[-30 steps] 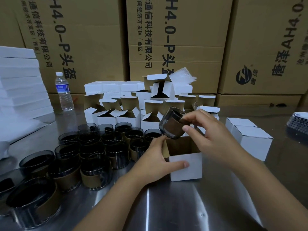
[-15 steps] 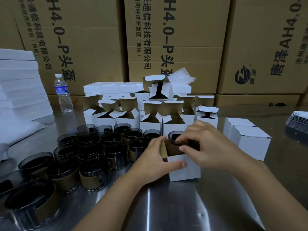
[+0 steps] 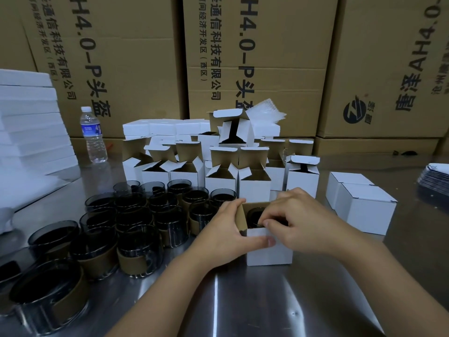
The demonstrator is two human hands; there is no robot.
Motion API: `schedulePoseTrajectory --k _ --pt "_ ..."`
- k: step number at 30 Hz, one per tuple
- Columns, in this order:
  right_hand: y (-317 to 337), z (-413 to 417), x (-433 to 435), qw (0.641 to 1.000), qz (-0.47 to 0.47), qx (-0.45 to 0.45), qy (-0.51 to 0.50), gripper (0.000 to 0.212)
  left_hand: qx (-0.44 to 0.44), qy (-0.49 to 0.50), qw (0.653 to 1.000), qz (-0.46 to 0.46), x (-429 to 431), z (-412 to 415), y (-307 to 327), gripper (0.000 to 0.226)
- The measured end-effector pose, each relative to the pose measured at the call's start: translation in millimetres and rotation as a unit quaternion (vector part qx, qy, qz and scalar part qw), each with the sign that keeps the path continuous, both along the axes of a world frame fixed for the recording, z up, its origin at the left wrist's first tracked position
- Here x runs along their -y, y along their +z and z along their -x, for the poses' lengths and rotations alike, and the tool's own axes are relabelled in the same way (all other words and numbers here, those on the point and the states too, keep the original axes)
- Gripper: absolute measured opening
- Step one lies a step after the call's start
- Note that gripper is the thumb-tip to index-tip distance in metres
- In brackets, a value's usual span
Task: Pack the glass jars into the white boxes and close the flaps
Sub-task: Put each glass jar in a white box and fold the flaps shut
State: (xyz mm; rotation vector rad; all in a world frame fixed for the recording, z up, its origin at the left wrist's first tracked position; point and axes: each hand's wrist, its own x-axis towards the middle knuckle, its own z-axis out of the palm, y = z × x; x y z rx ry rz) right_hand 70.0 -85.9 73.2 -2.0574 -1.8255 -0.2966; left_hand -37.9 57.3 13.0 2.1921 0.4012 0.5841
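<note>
- We see the left hand [image 3: 223,235] gripping the white box [image 3: 269,254] by its left wall, thumb across the front.
- Right hand [image 3: 306,224] curled over the box mouth, pinching the jar [image 3: 255,216].
- Jar sits inside the box; flaps open.

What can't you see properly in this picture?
Head view:
- Jar in the white box: only its dark rim shows. The box walls and the right hand hide the rest.
- Whether the right hand grips the jar: its own fingers block the view.
- Water bottle label: too small to read.
- Dark stack at the right: cut off by the picture's edge.
</note>
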Motion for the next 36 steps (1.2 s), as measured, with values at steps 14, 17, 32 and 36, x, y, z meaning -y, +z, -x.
schedulePoseTrajectory --k 14,17,32,36 --pt "2 -3 -2 0.93 -0.253 -0.261 -0.051 0.025 0.023 -0.004 1.0 -0.018 0 6 3 0.101" --pt "-2 -21 -9 0.846 -0.286 -0.425 -0.144 0.026 0.017 -0.006 1.0 -0.013 -1 7 2 0.093" --pt "-21 -63 -4 0.697 0.019 -0.715 -0.052 0.025 0.01 -0.016 1.0 -0.004 -2 5 3 0.095" --pt "-25 -62 -5 0.69 0.012 -0.721 -0.054 0.042 0.01 -0.011 1.0 0.003 -2 4 2 0.094"
